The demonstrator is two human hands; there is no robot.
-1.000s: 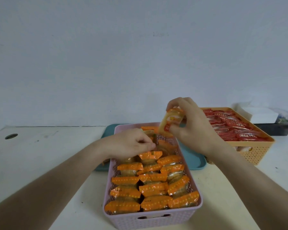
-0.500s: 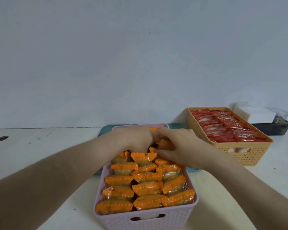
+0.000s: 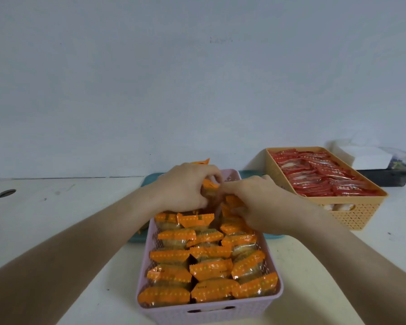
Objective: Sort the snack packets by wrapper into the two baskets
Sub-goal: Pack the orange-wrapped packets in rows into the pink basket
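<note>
Right now you are tucking orange-wrapped snack packets (image 3: 210, 268) into the far end of the pink basket (image 3: 209, 314), which sits on the white table (image 3: 56, 214). Your left hand (image 3: 185, 186) is curled around an orange packet there; your right hand (image 3: 256, 202) is pressed, fingers bent, among the neighbouring packets, though what it grips I cannot tell. Red-wrapped packets (image 3: 319, 174) fill the orange basket (image 3: 352, 214). Next, you likely need to seat this packet upright in its row.

Hidden far rows, cut-off basket front

Both hands (image 3: 185, 186) (image 3: 258, 202) cover the far orange-wrapped snack packets (image 3: 210, 269) in the lilac plastic woven basket (image 3: 223, 313); its front wall runs past the bottom edge, and the teal tray (image 3: 249, 174) is mostly concealed behind it
</note>
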